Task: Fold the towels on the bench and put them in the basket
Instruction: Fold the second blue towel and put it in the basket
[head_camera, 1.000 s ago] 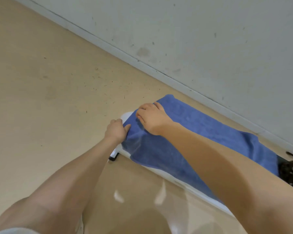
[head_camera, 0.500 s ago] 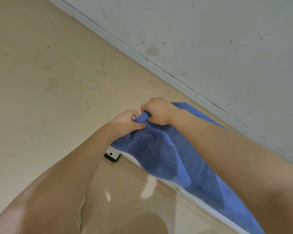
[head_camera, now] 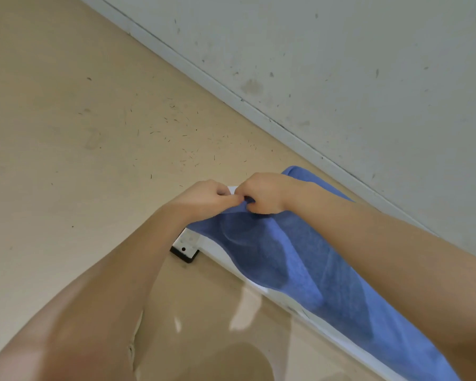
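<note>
A blue towel (head_camera: 283, 259) lies lengthwise along a narrow white bench (head_camera: 220, 253) that runs from centre to lower right. Its near end is gathered and lifted off the bench. My left hand (head_camera: 204, 199) pinches that bunched end with curled fingers. My right hand (head_camera: 261, 193) grips the same end right beside it, the two hands touching. My right forearm covers much of the towel's far side. No basket is in view.
The bench stands on a beige floor (head_camera: 80, 138) close to a grey wall (head_camera: 341, 64) with a pale skirting board. A black foot (head_camera: 184, 253) shows under the bench's left end. Open floor spreads to the left.
A second ago the towel lay flat with my hands at its two end corners. They have since brought the corners together and raised the bunched end off the bench.
</note>
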Demonstrator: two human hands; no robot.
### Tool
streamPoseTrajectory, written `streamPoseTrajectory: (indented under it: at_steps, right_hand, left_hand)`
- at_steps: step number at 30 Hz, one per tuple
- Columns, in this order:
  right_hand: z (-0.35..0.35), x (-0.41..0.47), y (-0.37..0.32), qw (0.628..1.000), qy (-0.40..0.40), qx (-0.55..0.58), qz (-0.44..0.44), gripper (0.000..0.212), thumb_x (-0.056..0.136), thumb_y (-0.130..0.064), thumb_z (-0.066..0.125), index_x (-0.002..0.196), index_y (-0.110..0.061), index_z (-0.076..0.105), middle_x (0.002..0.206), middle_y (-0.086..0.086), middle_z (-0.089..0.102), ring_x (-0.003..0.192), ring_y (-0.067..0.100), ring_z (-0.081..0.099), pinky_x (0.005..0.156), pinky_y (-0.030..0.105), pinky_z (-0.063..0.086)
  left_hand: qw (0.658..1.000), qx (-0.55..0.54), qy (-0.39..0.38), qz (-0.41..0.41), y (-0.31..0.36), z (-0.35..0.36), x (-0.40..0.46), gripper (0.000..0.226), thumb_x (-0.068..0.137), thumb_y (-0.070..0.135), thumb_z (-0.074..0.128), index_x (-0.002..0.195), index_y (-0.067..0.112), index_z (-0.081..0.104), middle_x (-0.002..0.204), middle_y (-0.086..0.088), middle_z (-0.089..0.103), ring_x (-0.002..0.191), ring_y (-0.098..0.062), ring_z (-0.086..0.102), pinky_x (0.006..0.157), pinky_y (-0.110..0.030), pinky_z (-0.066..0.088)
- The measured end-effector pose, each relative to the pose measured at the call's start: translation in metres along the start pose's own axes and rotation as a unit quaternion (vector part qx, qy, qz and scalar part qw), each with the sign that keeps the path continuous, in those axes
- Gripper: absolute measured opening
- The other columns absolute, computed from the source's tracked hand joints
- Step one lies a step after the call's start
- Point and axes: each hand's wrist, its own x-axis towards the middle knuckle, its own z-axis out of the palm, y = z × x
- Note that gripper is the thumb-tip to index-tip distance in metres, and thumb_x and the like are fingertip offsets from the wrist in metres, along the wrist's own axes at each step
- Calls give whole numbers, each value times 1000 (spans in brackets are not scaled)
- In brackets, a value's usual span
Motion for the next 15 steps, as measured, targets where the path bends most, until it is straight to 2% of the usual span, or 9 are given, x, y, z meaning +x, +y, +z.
streamPoseTrajectory:
  at_steps: [1, 3, 6, 8, 10, 12, 14, 15]
  right_hand:
    - [-2, -3, 1, 999, 16, -40, 6, 15, 90, -12, 43, 96, -13, 57, 82, 1, 49, 77, 23, 51, 61, 31, 37]
    - [-4, -8, 2, 988, 51, -142, 22, 21, 94, -15, 39, 108, -13, 55, 81, 1, 41, 63, 21, 45, 50, 27, 27]
    - [-1, -12, 0, 971, 67, -224, 55, 22, 96, -14, 39, 114, -13, 52, 92, 5, 49, 50, 15, 28, 44, 27, 16]
    - [2, -12, -1, 971, 102, -201, 77, 24, 96, -16, 38, 113, -10, 53, 100, 7, 50, 56, 19, 38, 46, 27, 20]
    - [7, -12, 3, 963, 193, -172, 79, 28, 94, -18, 34, 108, -5, 56, 103, 10, 54, 77, 27, 53, 56, 30, 30]
    - [9, -12, 10, 947, 287, -130, 62, 36, 90, -19, 31, 101, -5, 63, 100, 10, 62, 92, 31, 57, 71, 35, 39]
    - [4, -16, 17, 959, 277, -44, 39, 41, 86, -20, 32, 106, -9, 65, 108, 4, 65, 105, 26, 53, 86, 34, 35]
    - [0, -19, 17, 966, 255, 43, 28, 39, 83, -19, 34, 104, -10, 66, 103, 3, 66, 100, 22, 53, 84, 32, 35]
  left_hand:
    - [1000, 4, 20, 3, 1, -1, -1, 45, 87, 46, 51, 59, 13, 39, 59, -1, 35, 58, -16, 33, 56, -27, 25]
    - [997, 42, 57, 15, 6, 0, -4, 44, 91, 42, 47, 59, 12, 43, 57, -3, 38, 58, -19, 37, 54, -29, 28]
    - [984, 136, 103, 54, 15, 6, -7, 33, 93, 36, 48, 74, 10, 57, 69, -4, 49, 69, -24, 47, 58, -30, 35]
    - [970, 169, 155, 80, 21, 7, -10, 28, 94, 33, 48, 93, 8, 61, 89, -8, 51, 81, -27, 53, 70, -34, 42]
    - [960, 153, 210, 102, 23, 4, -14, 24, 93, 29, 50, 103, 9, 59, 99, -8, 52, 88, -28, 55, 76, -36, 45]
    - [954, 142, 240, 112, 24, -1, -17, 19, 91, 26, 52, 97, 9, 59, 94, -6, 53, 84, -27, 53, 71, -35, 43]
    - [959, 135, 225, 102, 22, -5, -18, 16, 90, 24, 53, 80, 11, 56, 77, -2, 51, 73, -23, 49, 59, -31, 36]
    - [968, 113, 203, 95, 21, -6, -18, 20, 88, 24, 55, 72, 13, 51, 68, 0, 47, 66, -20, 46, 55, -28, 32]
